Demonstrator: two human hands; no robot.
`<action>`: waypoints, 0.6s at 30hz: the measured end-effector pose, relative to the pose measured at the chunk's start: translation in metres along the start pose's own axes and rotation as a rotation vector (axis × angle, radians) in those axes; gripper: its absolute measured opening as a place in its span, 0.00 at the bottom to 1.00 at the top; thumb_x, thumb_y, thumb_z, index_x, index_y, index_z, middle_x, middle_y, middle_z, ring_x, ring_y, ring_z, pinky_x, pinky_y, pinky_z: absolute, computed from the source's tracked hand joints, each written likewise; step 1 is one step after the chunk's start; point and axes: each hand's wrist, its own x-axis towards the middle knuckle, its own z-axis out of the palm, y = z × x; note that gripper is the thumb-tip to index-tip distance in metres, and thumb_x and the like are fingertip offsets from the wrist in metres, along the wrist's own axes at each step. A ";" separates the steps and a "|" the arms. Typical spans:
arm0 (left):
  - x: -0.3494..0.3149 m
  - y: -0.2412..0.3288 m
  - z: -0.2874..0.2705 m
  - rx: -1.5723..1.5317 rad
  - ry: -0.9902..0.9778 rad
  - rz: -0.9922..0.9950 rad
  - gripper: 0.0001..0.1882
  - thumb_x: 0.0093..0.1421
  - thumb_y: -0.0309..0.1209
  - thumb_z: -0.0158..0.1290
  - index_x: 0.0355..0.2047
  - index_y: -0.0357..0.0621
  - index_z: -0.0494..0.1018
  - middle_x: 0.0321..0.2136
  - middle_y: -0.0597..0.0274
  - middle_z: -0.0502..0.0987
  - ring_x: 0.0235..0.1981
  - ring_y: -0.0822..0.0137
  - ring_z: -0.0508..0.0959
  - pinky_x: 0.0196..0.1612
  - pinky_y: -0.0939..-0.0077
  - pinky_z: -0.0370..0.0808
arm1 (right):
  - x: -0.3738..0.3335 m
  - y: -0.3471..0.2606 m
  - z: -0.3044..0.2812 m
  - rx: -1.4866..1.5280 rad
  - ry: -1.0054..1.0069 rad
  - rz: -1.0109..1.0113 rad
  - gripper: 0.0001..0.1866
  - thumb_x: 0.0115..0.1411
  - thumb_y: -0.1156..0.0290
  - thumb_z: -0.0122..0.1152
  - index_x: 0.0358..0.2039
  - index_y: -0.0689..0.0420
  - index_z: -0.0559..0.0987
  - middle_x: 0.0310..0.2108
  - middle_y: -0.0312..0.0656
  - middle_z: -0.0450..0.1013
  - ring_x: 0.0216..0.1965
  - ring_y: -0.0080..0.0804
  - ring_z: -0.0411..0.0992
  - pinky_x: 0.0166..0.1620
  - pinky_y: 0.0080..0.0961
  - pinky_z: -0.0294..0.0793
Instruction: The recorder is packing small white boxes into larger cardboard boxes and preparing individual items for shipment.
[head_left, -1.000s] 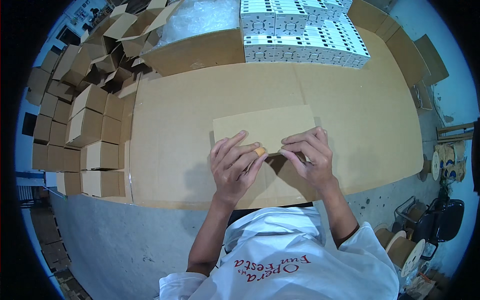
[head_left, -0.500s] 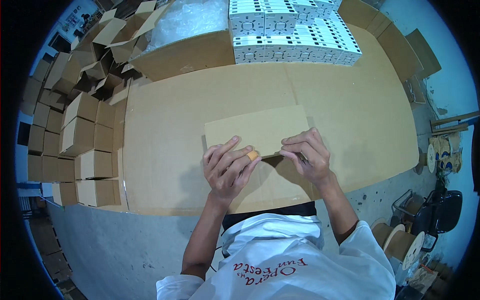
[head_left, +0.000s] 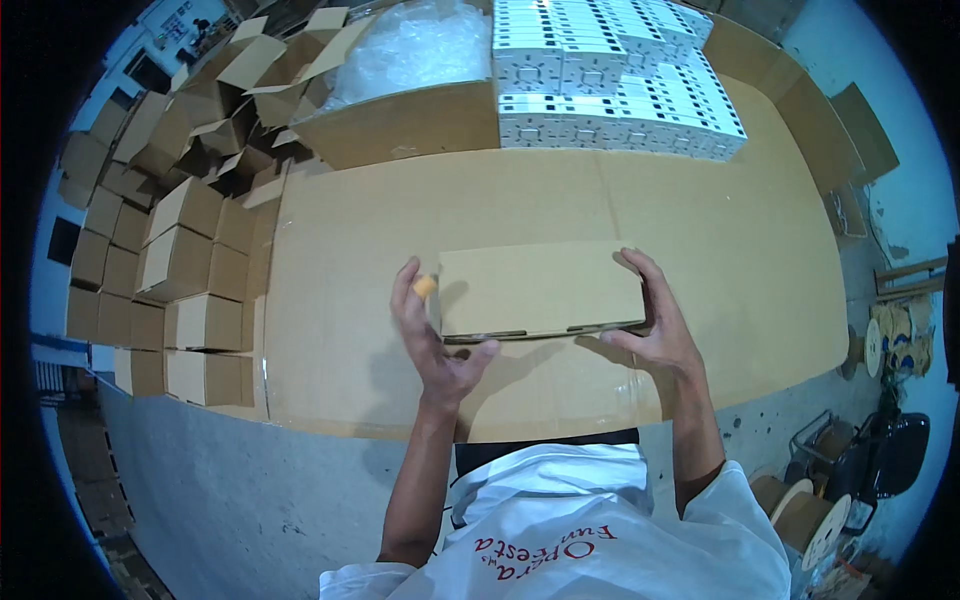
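Across the near middle of the table (head_left: 350,220), in the head view, a flat brown box (head_left: 540,285) lies lengthwise from left to right between your hands, its near edge toward you and dark slits showing along that edge. Your right hand (head_left: 668,340) is clamped on the box's right end, the index fingertip at the far right corner and the thumb by the near edge. Your left hand (head_left: 435,355) is at the left end, its fingers and thumb spread well apart and somewhat blurred; whether they touch the box, you cannot tell from here. An orange cover (head_left: 425,287) sits on one left finger. Beyond, at the far side, a carton (head_left: 420,120) holds clear plastic (head_left: 410,55), and just to its right are white blocks (head_left: 620,105) stacked in rows. Along the left, closed cartons (head_left: 205,260) are piled up, with open cartons (head_left: 290,75) farther off. On your near right, past the table, spools (head_left: 805,510) stand on the floor (head_left: 250,480) near a black chair (head_left: 895,445).
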 end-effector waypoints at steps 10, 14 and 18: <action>0.002 -0.017 -0.082 -0.252 -0.265 -0.595 0.45 0.69 0.58 0.38 0.70 0.31 0.46 0.69 0.39 0.54 0.71 0.50 0.53 0.72 0.59 0.48 | 0.003 -0.021 0.068 -0.146 0.023 -0.085 0.48 0.34 0.69 0.81 0.59 0.57 0.68 0.58 0.46 0.62 0.62 0.42 0.61 0.66 0.38 0.59; 0.016 -0.039 -0.177 -0.487 -0.308 -0.785 0.46 0.69 0.65 0.30 0.71 0.38 0.50 0.68 0.45 0.58 0.70 0.51 0.58 0.71 0.60 0.52 | -0.026 -0.040 0.137 -0.206 0.117 -0.081 0.50 0.33 0.67 0.81 0.59 0.58 0.66 0.57 0.45 0.63 0.62 0.42 0.62 0.67 0.37 0.56; 0.002 -0.085 -0.263 -0.131 -0.191 -0.875 0.30 0.72 0.51 0.40 0.58 0.37 0.70 0.52 0.48 0.77 0.53 0.55 0.77 0.54 0.64 0.74 | -0.014 -0.066 0.196 -0.302 0.133 -0.146 0.50 0.35 0.68 0.81 0.61 0.58 0.65 0.59 0.45 0.63 0.64 0.42 0.60 0.69 0.38 0.53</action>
